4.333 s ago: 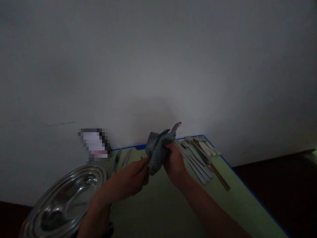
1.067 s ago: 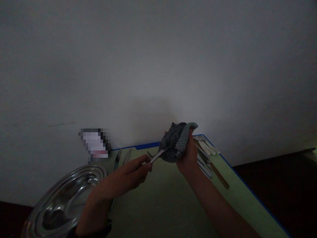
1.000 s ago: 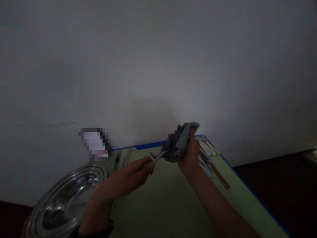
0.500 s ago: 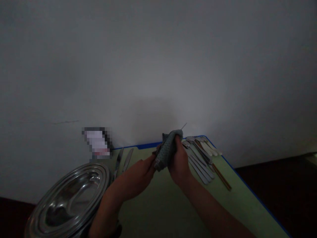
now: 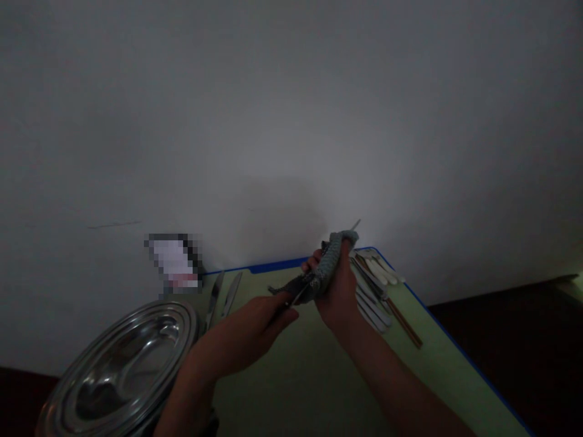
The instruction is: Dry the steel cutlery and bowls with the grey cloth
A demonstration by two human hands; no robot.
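Observation:
My left hand (image 5: 259, 325) pinches the handle end of a thin metal piece of cutlery (image 5: 298, 294) held above the green table (image 5: 314, 388). My right hand (image 5: 339, 291) is closed round a grey-green knitted cloth (image 5: 325, 267) wrapped about the far part of that cutlery. A sliver of its metal tip (image 5: 355, 225) pokes out past the cloth. What kind of cutlery it is stays hidden by the cloth.
A row of cutlery (image 5: 380, 285) lies at the table's far right, near the blue edge (image 5: 401, 285). Two knives (image 5: 225, 294) lie at the far left. A large oval steel platter (image 5: 122, 370) sits at the near left. A plain wall rises behind.
Over the last second the cloth slid back and forth along the cutlery: hands came close together half a second ago, and now they are further apart with the cloth nearer the tip.

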